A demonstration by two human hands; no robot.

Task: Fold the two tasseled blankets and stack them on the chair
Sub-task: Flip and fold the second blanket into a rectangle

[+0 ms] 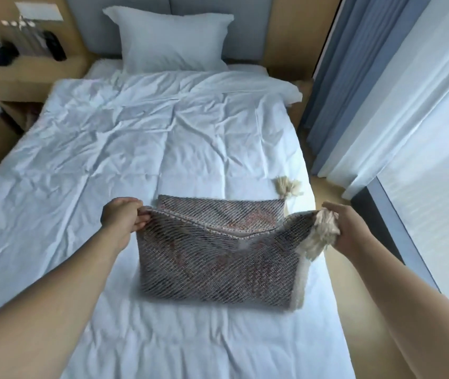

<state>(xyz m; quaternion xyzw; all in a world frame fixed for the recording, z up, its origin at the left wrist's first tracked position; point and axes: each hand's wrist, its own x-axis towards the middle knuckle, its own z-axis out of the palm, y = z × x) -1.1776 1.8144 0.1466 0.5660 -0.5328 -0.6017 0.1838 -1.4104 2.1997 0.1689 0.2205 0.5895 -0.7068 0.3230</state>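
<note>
**Top layer held at both corners, fold not yet laid flat**

The tasseled blanket (pixel 217 266) lies on the bed (pixel 141 149), near its foot and toward the window side, already doubled into a compact rectangle. Its upper layer is lifted and stretched between the two hands, sagging in the middle so the layer beneath shows behind it.

The main risk, as I judge it, is an uneven fold: with the edge dipping at the centre, laying it down as it is could leave the top edge crooked and off the lower edge. The corner tassel (pixel 324 233) bunched in the right hand could end up trapped inside the fold and make a lump that tips a stack later. A second tassel (pixel 288 187) lies loose on the sheet just beyond the far right corner and could be caught the same way. The blanket also sits close to the bed's right edge, so a pull that way might drag it off.

The left hand (pixel 122 214) pinches the left corner of the lifted layer. The right hand (pixel 340 228) is closed on the right corner and its tassel. Only one blanket shows, and no chair.
</note>
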